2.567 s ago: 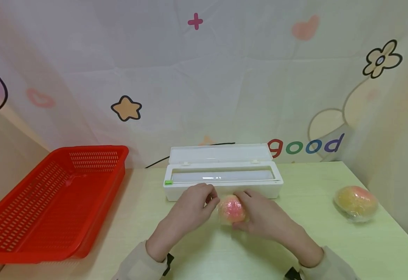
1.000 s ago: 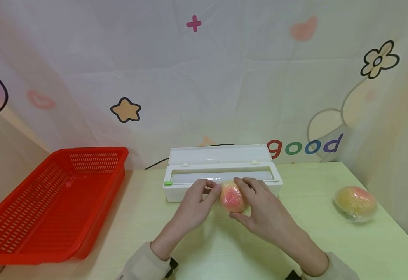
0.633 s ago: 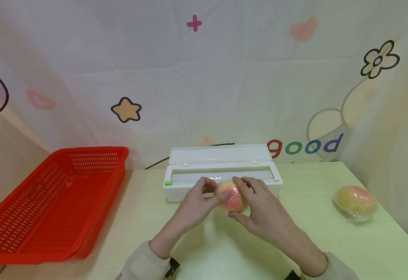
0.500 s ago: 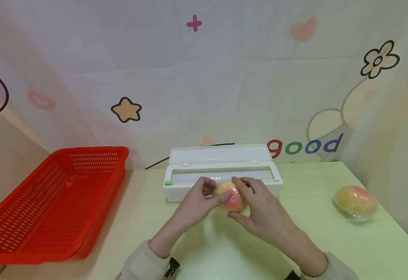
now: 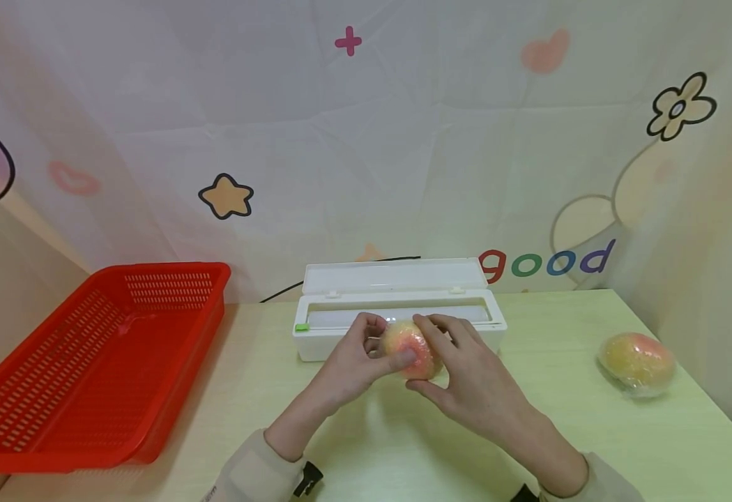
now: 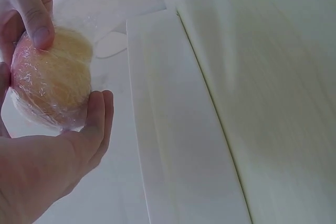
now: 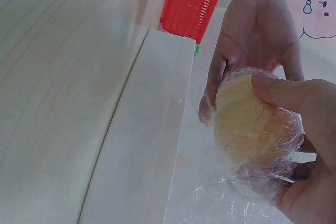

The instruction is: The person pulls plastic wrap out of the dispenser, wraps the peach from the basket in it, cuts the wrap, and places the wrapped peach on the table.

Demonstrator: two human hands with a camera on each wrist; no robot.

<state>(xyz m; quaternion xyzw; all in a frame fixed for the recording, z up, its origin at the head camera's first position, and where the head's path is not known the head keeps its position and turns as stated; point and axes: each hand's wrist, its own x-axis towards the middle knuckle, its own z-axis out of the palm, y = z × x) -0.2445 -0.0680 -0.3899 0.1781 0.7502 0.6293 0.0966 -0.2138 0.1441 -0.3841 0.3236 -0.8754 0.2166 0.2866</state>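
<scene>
A pink-and-yellow peach (image 5: 425,357) in clear cling film is held between both hands, in front of the white cling film dispenser (image 5: 401,346). My left hand (image 5: 348,368) grips its left side, the thumb across the near face and the fingers behind. From the right, my right hand (image 5: 482,380) holds it with the thumb below and fingers over the top. In the left wrist view the film lies wrinkled over the peach (image 6: 58,77). The right wrist view shows loose film (image 7: 231,198) trailing off the peach (image 7: 244,124).
The dispenser's lid (image 5: 394,276) stands raised at the back, and a green slider (image 5: 302,327) sits at its left end. A red plastic basket (image 5: 146,432) stands at the left. Another film-wrapped yellow-and-pink fruit (image 5: 638,362) lies near the table's right edge.
The peach has been raised from lower down, closer to the dispenser's top. My left thumb has come onto its near face, and the peach has turned slightly, showing more yellow. Right hand keeps its hold.
</scene>
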